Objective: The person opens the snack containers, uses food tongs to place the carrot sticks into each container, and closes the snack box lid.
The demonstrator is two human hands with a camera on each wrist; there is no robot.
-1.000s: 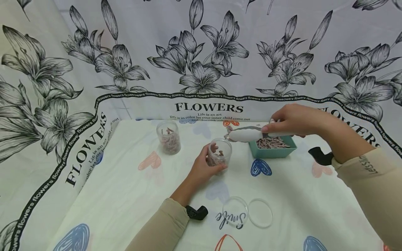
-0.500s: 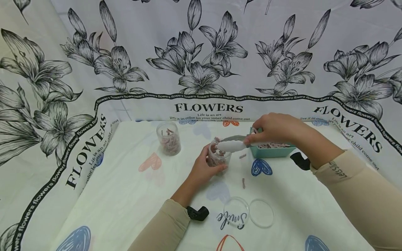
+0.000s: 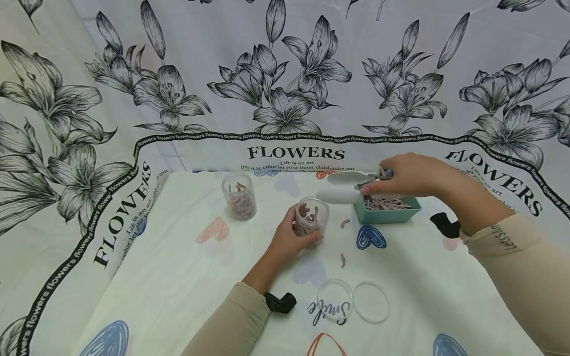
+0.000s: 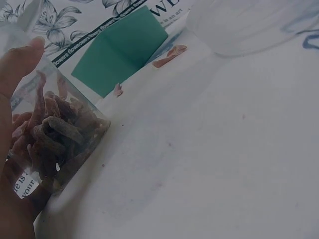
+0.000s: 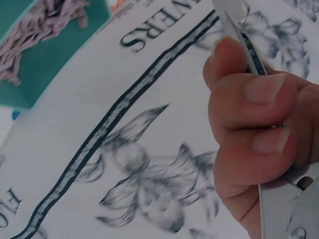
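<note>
My left hand [image 3: 287,235] grips a clear jar [image 3: 317,227], fingers and thumb wrapped around its side. Pinkish-brown dried strips [image 4: 52,129] fill its lower part, some poking upward. In my right hand [image 3: 414,175] is a pair of food tongs [image 3: 340,197] with pale, spoon-shaped heads. The heads stand apart with nothing seen between them, just right of the jar's rim and near the green box [image 3: 387,216]. More such strips lie heaped in that box. The right wrist view shows curled fingers [image 5: 254,144] around the tongs' handle.
A second clear jar [image 3: 240,200] with strips stands at the back left. Two loose strips lie on the cloth, one strip [image 3: 345,223] beside the held jar and another strip [image 3: 343,260] nearer me. Two clear round lids [image 3: 371,302] lie in front.
The tongs carried strips to the jar's mouth, spread there, and have drawn back right toward the box. Two strips have landed on the cloth. The left hand and jar stay put.
</note>
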